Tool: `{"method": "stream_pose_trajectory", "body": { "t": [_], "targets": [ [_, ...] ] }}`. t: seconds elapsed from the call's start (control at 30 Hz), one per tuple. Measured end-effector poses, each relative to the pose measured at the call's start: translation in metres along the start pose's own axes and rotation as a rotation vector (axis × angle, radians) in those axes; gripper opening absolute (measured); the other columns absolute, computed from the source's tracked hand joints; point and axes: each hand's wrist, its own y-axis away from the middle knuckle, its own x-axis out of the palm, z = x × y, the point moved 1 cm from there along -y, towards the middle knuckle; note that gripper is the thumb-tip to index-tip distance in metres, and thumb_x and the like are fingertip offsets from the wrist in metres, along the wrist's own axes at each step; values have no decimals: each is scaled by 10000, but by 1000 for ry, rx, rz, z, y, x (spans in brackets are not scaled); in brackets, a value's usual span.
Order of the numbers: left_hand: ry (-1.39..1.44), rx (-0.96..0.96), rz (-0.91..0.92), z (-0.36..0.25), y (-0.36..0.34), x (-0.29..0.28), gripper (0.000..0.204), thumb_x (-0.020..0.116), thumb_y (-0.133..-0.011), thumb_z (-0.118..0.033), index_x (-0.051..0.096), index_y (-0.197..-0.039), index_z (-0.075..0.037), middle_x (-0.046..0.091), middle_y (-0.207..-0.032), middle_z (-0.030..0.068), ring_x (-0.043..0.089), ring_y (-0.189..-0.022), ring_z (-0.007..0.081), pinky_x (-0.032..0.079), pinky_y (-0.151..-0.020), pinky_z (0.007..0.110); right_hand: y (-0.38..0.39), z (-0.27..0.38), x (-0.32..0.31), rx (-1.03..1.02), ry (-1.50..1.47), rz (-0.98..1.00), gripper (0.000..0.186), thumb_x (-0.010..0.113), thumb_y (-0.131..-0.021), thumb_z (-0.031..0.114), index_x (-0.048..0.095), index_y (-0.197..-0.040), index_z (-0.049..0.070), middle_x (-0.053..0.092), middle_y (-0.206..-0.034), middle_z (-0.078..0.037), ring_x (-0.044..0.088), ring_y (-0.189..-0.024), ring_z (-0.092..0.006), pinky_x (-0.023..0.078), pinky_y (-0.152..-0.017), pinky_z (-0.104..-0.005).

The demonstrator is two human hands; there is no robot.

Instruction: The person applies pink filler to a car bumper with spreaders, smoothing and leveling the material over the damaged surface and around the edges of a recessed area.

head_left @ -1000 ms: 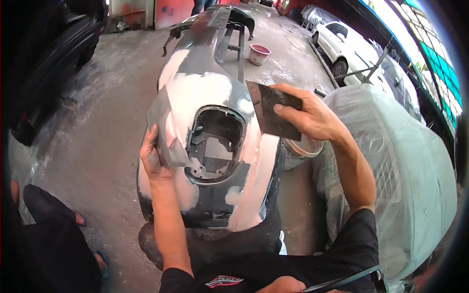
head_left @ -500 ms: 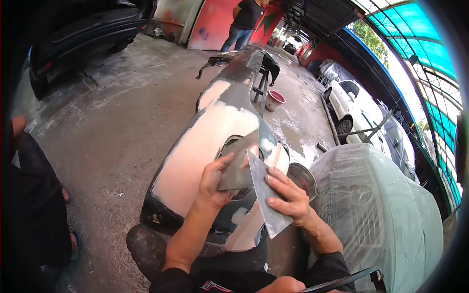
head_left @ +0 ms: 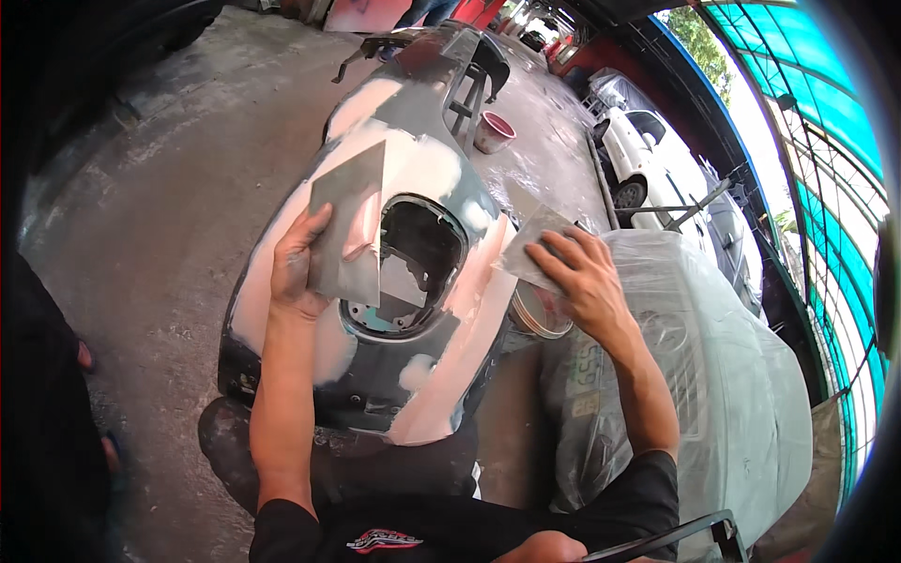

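Note:
A black car bumper (head_left: 385, 366) with pale pink and cream filler patches stretches away in front of me, a large oval opening in its near part. In my left hand (head_left: 298, 267) is a flat grey putty plate (head_left: 343, 202), held tilted over the bumper's left side, with a lump of pink filler (head_left: 362, 235) on its face. My right hand (head_left: 582, 277) grips a thin grey putty spreader (head_left: 537, 246), fingers flat along it. The spreader is by the bumper's right edge, next to a pink-filled strip; whether it touches I cannot tell. Below it stands a round tin (head_left: 540, 311).
A car under clear plastic sheeting (head_left: 732, 403) stands close on my right. Farther back are a white car (head_left: 648, 169) and a reddish bucket (head_left: 494, 131). A person's legs (head_left: 427, 11) show at the far end, and a dark-clothed person (head_left: 47, 375) is at the left.
My hands have moved apart: the plate went left and up, the spreader right and up to the bumper's right edge. The view has shifted, uncovering the oval opening.

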Motion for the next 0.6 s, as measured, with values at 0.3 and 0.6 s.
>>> {"method": "stream_pose_trajectory", "body": {
  "t": [0.3,0.6],
  "targets": [
    [-42,29,29,-4,6,1,430,510,-1022,-157,474,-1400,45,628,-1282,167,652,-1132,234,540,-980,370,-29,-8,51,96,-108,44,602,649,-752,10,621,-1329,182,541,-1432,-68,469,-1316,-365,381,-1073,-491],
    [-65,52,59,-4,4,-5,446,499,-1022,-142,459,-1427,40,613,-1320,168,638,-1170,241,526,-1009,374,-26,-6,55,66,-187,121,756,695,-634,-24,609,-1355,187,517,-1454,-67,437,-1335,-367,356,-1111,-493]
  ]
}}
